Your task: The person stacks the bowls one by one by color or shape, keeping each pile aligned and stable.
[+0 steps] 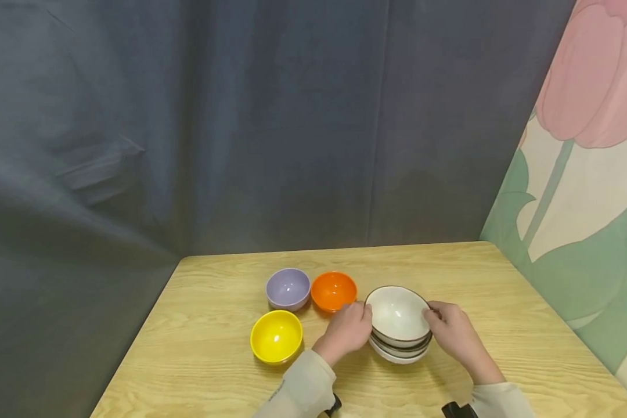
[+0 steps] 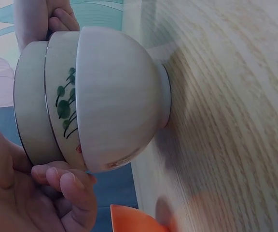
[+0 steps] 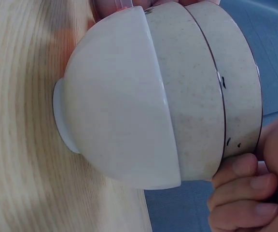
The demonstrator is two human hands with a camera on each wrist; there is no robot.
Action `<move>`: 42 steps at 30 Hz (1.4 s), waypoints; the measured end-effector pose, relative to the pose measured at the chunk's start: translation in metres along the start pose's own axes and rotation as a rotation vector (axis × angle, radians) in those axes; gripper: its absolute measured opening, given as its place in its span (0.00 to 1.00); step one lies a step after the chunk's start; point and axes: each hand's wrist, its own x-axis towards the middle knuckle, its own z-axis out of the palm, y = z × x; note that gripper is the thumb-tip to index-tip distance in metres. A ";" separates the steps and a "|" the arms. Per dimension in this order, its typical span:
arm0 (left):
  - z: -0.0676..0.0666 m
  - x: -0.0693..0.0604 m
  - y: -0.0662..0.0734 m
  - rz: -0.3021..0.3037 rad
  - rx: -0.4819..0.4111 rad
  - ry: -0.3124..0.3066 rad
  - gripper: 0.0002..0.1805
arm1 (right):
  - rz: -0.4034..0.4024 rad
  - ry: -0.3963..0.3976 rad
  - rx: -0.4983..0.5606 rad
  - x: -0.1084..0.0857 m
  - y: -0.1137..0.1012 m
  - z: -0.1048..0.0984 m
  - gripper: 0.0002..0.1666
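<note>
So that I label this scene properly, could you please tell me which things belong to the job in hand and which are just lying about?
In use: stacked bowls, left hand, right hand.
Apparently just lying about: yellow bowl, orange bowl, purple bowl.

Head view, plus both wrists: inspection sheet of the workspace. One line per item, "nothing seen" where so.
Surface: light wood-grain table, dry-looking.
Job's things: bowl stack, two dark-rimmed bowls nested in a white one; top bowl empty.
Clutter: purple bowl, orange bowl and yellow bowl, unstacked, empty, left of the stack.
Grippers: left hand and right hand grip the stack's upper part from opposite sides.
Cables: nothing seen.
Surroundings: dark curtain behind; tulip-patterned wall at right.
</note>
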 end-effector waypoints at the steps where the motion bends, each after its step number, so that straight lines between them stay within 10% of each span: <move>1: 0.000 0.000 -0.001 0.002 0.001 0.001 0.22 | 0.000 0.002 -0.001 0.000 0.000 0.001 0.21; 17: 0.008 -0.005 -0.003 -0.015 -0.023 -0.014 0.23 | -0.004 0.053 -0.057 -0.005 0.004 0.009 0.23; 27: -0.008 -0.003 -0.027 0.256 -0.384 -0.328 0.40 | -0.041 0.045 -0.093 -0.002 0.003 0.008 0.20; 34: -0.010 -0.022 -0.038 0.116 -0.291 -0.144 0.47 | -0.084 0.023 -0.109 0.006 -0.009 0.024 0.18; 42: -0.015 -0.020 -0.043 0.121 -0.261 -0.114 0.49 | -0.108 0.039 -0.113 0.012 -0.011 0.028 0.17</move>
